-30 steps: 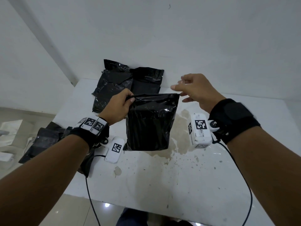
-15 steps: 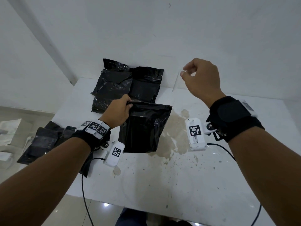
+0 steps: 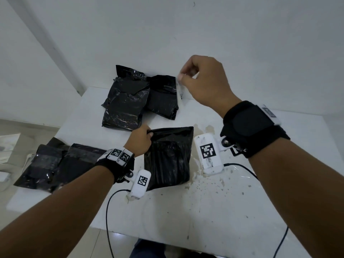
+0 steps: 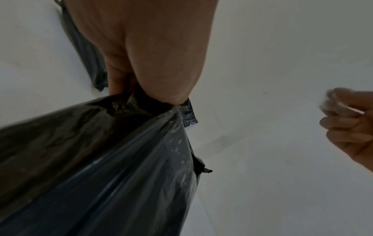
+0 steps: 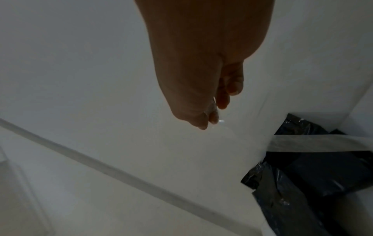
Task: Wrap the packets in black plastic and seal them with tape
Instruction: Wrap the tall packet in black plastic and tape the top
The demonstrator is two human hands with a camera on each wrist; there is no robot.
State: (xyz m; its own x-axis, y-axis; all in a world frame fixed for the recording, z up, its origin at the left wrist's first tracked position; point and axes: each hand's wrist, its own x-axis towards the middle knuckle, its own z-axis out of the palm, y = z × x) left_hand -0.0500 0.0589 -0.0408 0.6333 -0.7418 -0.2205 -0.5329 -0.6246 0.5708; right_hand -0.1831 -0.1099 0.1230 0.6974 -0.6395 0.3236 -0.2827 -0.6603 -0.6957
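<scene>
— So, what are the hands doing?

— Her or his left hand grips the gathered top corner of a black plastic-wrapped packet, fingers curled into the folds. The left wrist view shows the same pinch close up, with the plastic bunched under the thumb.

— And the packet itself?

— It lies on the white counter, near its middle, with its lower edge toward the person and its top corner held at the left hand.

— The right hand?

— The right hand is raised above the counter, well apart from the held packet, fingers curled, pinching a strip of clear tape that hangs down from the fingertips. From the right wrist the tape shows as a pale band crossing in front of black plastic.

— What else is on the counter?

— Two more black wrapped packets lie side by side at the far edge against the wall, touching each other. Another pile of black bundles sits at the left edge; grey bands cross them, though I cannot tell what those are. The counter surface around the held packet is stained and chipped.

— Anything on the wrists?

— Black straps with white camera units bearing square markers, and thin black cables trailing off the near edge.
</scene>
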